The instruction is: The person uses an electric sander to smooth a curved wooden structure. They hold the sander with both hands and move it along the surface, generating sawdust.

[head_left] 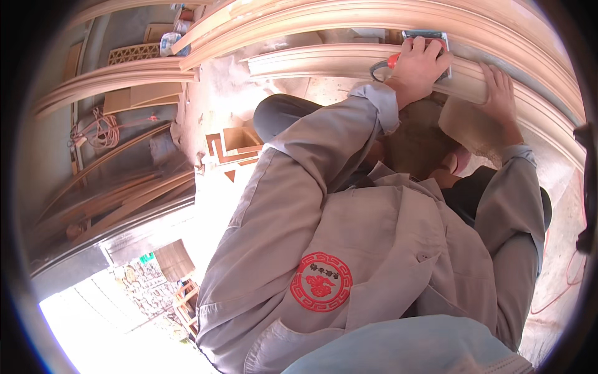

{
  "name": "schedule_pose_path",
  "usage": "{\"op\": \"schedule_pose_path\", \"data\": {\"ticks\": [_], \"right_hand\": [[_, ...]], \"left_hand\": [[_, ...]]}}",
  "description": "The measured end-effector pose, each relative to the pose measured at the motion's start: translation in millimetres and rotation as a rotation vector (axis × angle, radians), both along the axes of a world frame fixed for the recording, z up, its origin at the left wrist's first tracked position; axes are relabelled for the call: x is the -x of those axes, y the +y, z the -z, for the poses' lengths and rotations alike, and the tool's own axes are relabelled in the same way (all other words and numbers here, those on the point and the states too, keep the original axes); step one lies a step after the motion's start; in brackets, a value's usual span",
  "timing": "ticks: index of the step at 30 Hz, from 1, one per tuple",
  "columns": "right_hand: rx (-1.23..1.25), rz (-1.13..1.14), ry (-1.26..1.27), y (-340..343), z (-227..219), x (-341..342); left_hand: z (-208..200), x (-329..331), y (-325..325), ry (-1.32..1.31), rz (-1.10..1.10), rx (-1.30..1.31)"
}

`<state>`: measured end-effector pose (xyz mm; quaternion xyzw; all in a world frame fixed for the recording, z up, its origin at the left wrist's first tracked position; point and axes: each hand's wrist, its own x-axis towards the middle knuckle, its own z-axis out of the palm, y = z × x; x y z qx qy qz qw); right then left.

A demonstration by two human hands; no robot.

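My left hand (418, 67) is closed over a red and dark handheld power sander (444, 45). The tool sits against the long, pale wooden moulding (336, 61), which has grooves running along its length. A dark cord (375, 70) loops beside the sander's red end. To the right of it, my right hand (500, 96) rests on the same moulding with its fingers stretched across the wood; the thumb does not show clearly. Below the hands, a blurred tan shape (464, 124) cannot be made out.
More long mouldings (280, 32) lie beyond, curving across the top. Another moulding (118, 78) extends left. A coiled cable (103, 129), wood strips (137, 196) and a lattice panel (134, 54) are at the left. Open wooden boxes (240, 139) stand on the floor near my knee.
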<state>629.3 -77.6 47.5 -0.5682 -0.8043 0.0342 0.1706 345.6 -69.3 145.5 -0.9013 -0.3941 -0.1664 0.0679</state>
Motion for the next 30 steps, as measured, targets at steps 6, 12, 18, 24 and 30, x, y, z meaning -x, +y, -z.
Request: {"op": "schedule_pose_path", "data": {"ticks": [6,12,18,24,30], "right_hand": [[-0.038,0.014,-0.046,2.1,14.5,-12.4],[-0.033,-0.011,-0.040,2.7,14.3,-14.0],[-0.046,0.011,-0.051,-0.7,4.1,-9.8],[-0.082,-0.028,-0.023,6.6,10.2,-10.5],[-0.104,-0.045,-0.047,6.5,20.5,-18.6]], "left_hand": [[-17.5,105.7,12.0,-0.048,-0.289,0.122],[-28.0,244.3,35.7,-0.005,-0.578,0.197],[-66.3,339.5,50.4,0.206,-0.849,0.347],[-22.3,339.8,34.8,0.084,-0.991,0.512],[-34.7,255.5,19.5,0.008,-1.004,0.552]]}}
